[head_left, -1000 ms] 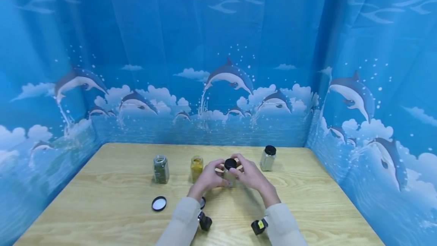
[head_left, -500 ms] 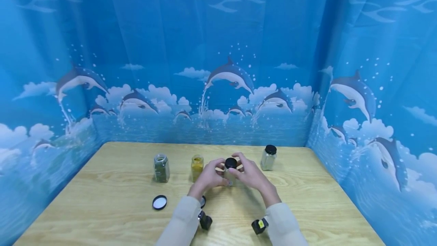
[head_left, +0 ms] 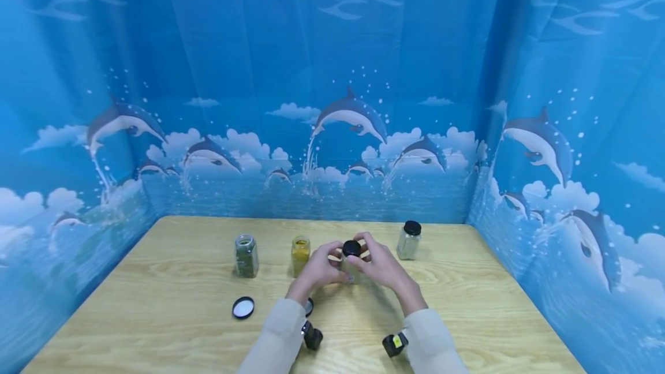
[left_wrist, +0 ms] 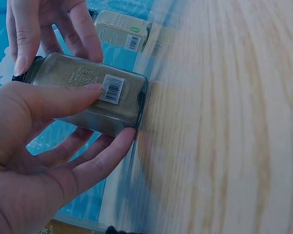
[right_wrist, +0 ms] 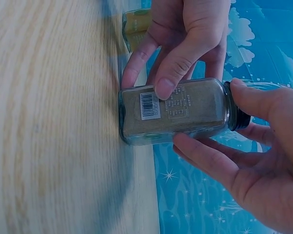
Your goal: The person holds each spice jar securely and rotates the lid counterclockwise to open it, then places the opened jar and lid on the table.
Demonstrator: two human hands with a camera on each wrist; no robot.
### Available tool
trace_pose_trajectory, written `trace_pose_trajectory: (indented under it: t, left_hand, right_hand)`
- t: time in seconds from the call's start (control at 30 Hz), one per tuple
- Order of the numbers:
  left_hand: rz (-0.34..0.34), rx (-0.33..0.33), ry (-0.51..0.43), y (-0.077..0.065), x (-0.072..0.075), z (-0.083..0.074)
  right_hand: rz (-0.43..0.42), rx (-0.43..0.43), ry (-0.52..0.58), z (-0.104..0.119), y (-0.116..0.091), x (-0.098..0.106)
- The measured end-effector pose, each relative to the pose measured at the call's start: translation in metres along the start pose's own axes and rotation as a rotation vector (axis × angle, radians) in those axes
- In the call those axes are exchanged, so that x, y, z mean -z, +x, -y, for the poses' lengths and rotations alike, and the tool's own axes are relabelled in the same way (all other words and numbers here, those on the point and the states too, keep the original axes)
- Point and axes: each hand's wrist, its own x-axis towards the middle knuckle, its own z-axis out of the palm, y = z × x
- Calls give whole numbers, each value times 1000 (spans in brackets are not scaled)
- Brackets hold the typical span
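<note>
While both forearms reach in from the near edge and angle toward each other, we see the two hands meet around one jar of brown powder (right_wrist: 193, 114) near the middle of the table (head_left: 156, 322). Our left hand (head_left: 318, 268) grips the jar's body: the thumb lies along the side, its tip on the barcode sticker (left_wrist: 112, 89), and the other fingers curl round the opposite side, down toward the base. Our right hand (head_left: 383, 264) grasps higher up, the thumb at the edge of the black lid (head_left: 351, 248) and the fingers bent round the far side of the lid and the jar's shoulder. The jar stands upright with the lid on; we cannot tell whether its base touches the wood. Just left of the hands is an open jar of yellow powder (head_left: 300, 257), and farther left an open jar of green stuff (head_left: 246, 258).

Against the head view of half a second ago, we find almost no difference: both hands keep the same places and the same grasp, and the jar has not visibly shifted. Compared with a second ago, the whole scene sits only slightly differently in view.
</note>
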Motion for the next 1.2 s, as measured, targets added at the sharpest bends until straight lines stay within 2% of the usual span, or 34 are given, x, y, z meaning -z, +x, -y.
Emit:
trace_pose_trajectory:
  t: [0.2,0.63,1.0,1.2]
  left_hand:
    - [2,-3,4,3,0,0]
    - [-1,-45,-24,1,1,3]
    - [8,-33,-37,1,1,1]
    - [9,-31,-34,1,1,2]
  right_hand:
    - [-28,-45,23,1,0,-1]
    - [9,18,-7,2,-1,0]
    - [29,8,2,0,-2,2]
    - [8,-3,19,1,-1,0]
